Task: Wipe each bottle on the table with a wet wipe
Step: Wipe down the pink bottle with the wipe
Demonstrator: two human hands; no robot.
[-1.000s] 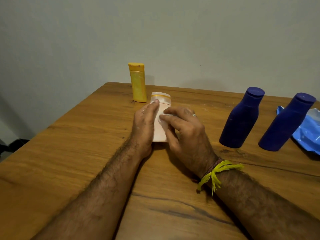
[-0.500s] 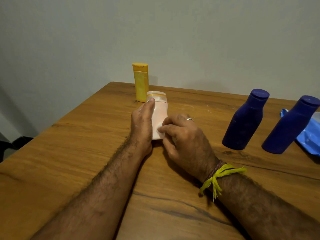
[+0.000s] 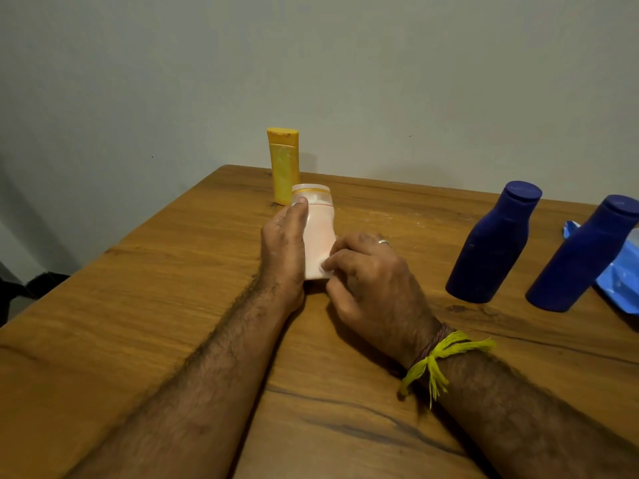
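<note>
My left hand grips the pink bottle upright on the worktop. My right hand has its fingers curled, pinching a wipe against the bottle's base. Two blue bottles stand at three o'clock.

A plain room in a home

A wooden table with dark grain lines stands pushed against a bare, pale painted wall beyond the hands. Toiletry-style plastic bottles stand on it: a yellow bottle just past the hands, two dark blue bottles to their right, beside a crumpled blue packet.
</note>
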